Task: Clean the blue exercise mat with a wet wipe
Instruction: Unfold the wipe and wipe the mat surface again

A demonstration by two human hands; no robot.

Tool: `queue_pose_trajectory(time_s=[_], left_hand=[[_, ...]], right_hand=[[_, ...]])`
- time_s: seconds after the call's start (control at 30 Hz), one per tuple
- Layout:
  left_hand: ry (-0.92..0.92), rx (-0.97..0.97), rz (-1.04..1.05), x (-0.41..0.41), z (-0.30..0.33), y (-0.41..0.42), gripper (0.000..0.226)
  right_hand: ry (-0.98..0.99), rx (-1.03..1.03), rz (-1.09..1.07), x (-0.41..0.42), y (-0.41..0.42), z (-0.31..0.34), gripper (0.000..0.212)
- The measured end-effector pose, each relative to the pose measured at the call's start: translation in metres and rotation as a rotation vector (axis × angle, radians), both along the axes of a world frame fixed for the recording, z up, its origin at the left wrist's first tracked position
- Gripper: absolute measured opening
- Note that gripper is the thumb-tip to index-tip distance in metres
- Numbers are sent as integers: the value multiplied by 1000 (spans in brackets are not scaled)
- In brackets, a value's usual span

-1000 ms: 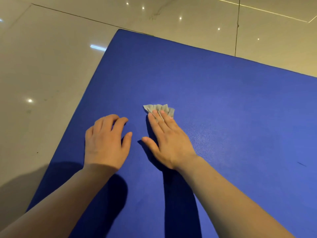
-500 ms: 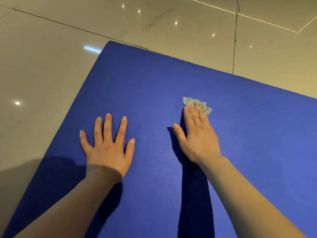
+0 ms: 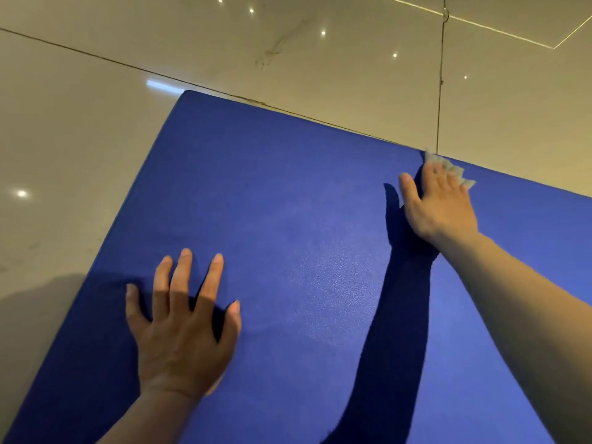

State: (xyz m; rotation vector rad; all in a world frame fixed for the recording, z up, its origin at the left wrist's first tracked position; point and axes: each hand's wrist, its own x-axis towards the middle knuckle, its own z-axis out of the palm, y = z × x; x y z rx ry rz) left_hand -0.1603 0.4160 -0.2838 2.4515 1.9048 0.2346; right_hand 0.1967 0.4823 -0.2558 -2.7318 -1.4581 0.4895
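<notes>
Lying across most of the frame, the blue mat [image 3: 304, 251] covers the tiled floor [image 3: 80, 139], and its far corner points toward the upper left of the frame. The person's left hand [image 3: 182, 328] is in the lower left part of the picture. It rests flat on the mat near the left edge, with the fingers straight and spread wide, and it holds nothing. The right hand [image 3: 439, 203] is in the upper right part, at the end of a stretched arm. Its fingers are straight and close together, and they press the wet wipe [image 3: 451, 169] down on the mat. The wipe is pale grey and folded in pleats; only its front edge shows beyond the fingertips, a little blurred. It lies right at the far edge of the mat, where the blue surface meets the floor. Both hands are well apart from each other. Each arm throws a dark shadow on the mat, to its left. The floor is glossy and beige, with thin dark joints between the tiles and small bright reflections of lamps.
</notes>
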Motion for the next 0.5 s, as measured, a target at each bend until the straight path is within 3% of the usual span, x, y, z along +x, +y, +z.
queue_pose_trajectory(time_s=[0.07, 0.2, 0.33, 0.4, 0.5], left_hand=[[13, 4, -1, -1, 0, -1, 64], [6, 1, 9, -2, 1, 2, 64], [-10, 18, 27, 2, 2, 2, 64], [-16, 29, 26, 1, 1, 3, 63], [-8, 53, 18, 2, -1, 1, 61]], right_hand=[[-20, -2, 37, -25, 16, -4, 73], [124, 202, 439, -115, 46, -7, 70], [202, 124, 572, -128, 66, -4, 67], [148, 146, 452, -89, 62, -5, 67], [110, 146, 71, -11, 37, -1, 65]])
